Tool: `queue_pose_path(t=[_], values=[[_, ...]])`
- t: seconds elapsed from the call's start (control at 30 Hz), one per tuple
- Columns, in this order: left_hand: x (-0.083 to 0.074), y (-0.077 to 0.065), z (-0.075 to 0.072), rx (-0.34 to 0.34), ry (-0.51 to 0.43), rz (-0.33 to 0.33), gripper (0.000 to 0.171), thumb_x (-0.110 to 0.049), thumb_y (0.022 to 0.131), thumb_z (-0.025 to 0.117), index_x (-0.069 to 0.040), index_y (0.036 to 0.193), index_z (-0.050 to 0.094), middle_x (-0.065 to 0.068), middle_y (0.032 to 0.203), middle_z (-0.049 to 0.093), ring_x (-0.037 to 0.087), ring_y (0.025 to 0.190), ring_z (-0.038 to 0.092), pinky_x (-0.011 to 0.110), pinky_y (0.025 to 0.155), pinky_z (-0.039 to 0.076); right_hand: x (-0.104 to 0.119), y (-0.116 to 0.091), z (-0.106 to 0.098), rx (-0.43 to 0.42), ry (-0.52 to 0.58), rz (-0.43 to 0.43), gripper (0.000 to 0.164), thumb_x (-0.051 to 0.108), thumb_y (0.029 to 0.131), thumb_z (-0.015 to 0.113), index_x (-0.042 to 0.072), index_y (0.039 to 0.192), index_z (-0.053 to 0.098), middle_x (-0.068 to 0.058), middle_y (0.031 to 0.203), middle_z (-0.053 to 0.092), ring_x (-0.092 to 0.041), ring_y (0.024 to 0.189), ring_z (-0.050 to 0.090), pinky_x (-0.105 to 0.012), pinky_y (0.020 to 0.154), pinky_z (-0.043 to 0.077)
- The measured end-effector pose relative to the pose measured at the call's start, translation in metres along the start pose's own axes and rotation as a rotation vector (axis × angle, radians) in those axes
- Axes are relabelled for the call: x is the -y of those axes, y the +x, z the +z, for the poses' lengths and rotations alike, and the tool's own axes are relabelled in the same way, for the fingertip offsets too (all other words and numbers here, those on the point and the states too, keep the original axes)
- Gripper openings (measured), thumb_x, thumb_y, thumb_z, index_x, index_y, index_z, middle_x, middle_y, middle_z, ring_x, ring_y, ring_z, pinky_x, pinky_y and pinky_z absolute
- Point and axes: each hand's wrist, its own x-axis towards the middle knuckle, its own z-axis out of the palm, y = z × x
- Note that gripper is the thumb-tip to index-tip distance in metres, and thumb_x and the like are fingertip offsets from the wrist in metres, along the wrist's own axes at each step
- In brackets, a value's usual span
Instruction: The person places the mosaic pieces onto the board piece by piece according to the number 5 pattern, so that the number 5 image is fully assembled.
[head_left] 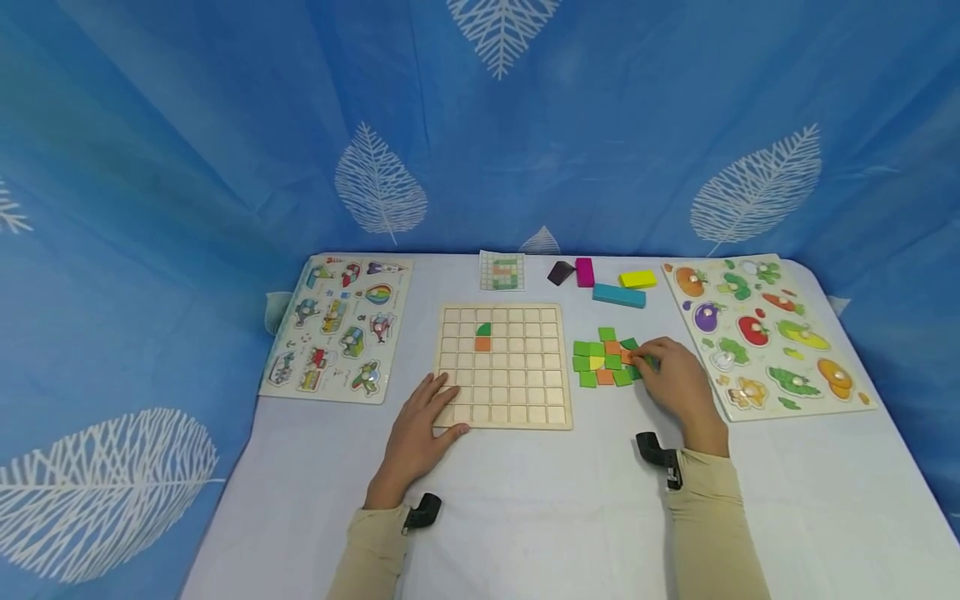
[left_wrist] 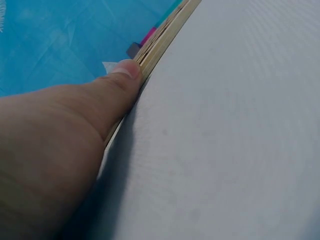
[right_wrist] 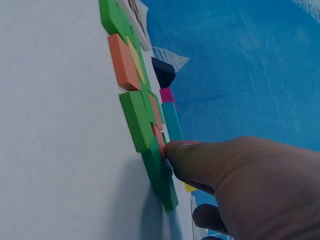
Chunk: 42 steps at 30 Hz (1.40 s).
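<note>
A wooden grid board [head_left: 517, 375] lies flat, with a green quarter-circle tile [head_left: 484, 329] directly above an orange tile [head_left: 483, 344] in its upper cells. My left hand [head_left: 417, 432] rests at the board's near left corner. Its fingers spread over the left edge, and its thumb touches the near edge. Right of the board is a cluster of green, orange and yellow tiles [head_left: 584, 363]. My right hand [head_left: 677, 385] is at the cluster's right side, thumb and fingertips pinching an orange tile [right_wrist: 158, 141]. The fingers partly hide dark green tiles [right_wrist: 154, 170] beside it.
A small printed pattern card [head_left: 502, 272] lies behind the board. Dark, magenta, yellow and blue blocks [head_left: 618, 296] stand to its right. A vehicle puzzle board [head_left: 337, 329] is at the left, a vegetable puzzle board [head_left: 768, 342] at the right. A blue curtain [head_left: 480, 167] backs the table.
</note>
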Motion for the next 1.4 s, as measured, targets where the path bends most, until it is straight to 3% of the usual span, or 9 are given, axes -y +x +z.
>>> queue_pose_path(t=[0.57, 0.77, 1.0, 1.13, 1.4], values=[[0.003, 0.001, 0.001, -0.005, 0.001, 0.015, 0.067, -0.047, 0.09, 0.076, -0.02, 0.148, 0.055, 0.003, 0.164, 0.039, 0.03, 0.156, 0.027, 0.061, 0.12, 0.033, 0.011, 0.014, 0.008, 0.032, -0.023, 0.051, 0.034, 0.021, 0.102, 0.062, 0.003, 0.131, 0.066, -0.024, 0.131, 0.063, -0.045, 0.124, 0.057, -0.062, 0.107, 0.044], [0.003, 0.001, 0.0, -0.007, 0.001, 0.015, 0.067, -0.046, 0.09, 0.076, -0.019, 0.148, 0.055, 0.003, 0.164, 0.039, 0.03, 0.157, 0.027, 0.061, 0.12, 0.032, 0.014, 0.017, 0.008, 0.041, -0.014, 0.048, 0.035, 0.022, 0.101, 0.064, 0.002, 0.129, 0.066, -0.022, 0.122, 0.065, -0.042, 0.113, 0.061, -0.06, 0.099, 0.048], [0.002, 0.001, 0.0, -0.01, -0.005, 0.014, 0.067, -0.046, 0.09, 0.076, -0.019, 0.147, 0.056, 0.004, 0.164, 0.04, 0.03, 0.156, 0.027, 0.061, 0.121, 0.032, 0.014, 0.02, 0.006, 0.097, -0.005, 0.047, 0.033, 0.022, 0.1, 0.064, 0.002, 0.126, 0.065, -0.022, 0.139, 0.056, -0.044, 0.131, 0.052, -0.062, 0.112, 0.041], [0.002, 0.001, -0.001, -0.013, -0.01, 0.016, 0.067, -0.045, 0.09, 0.076, -0.019, 0.147, 0.056, 0.004, 0.163, 0.04, 0.031, 0.156, 0.028, 0.061, 0.12, 0.032, 0.015, 0.021, 0.007, 0.116, 0.005, 0.011, 0.029, 0.019, 0.102, 0.062, 0.002, 0.125, 0.065, -0.022, 0.136, 0.06, -0.044, 0.13, 0.054, -0.062, 0.112, 0.042], [0.001, 0.0, 0.0, -0.016, -0.02, 0.015, 0.067, -0.045, 0.089, 0.077, -0.019, 0.147, 0.056, 0.004, 0.163, 0.04, 0.031, 0.156, 0.028, 0.062, 0.12, 0.032, 0.014, 0.019, 0.01, 0.068, -0.006, 0.009, 0.026, 0.02, 0.103, 0.06, 0.001, 0.12, 0.065, -0.024, 0.13, 0.058, -0.043, 0.12, 0.056, -0.061, 0.108, 0.044]])
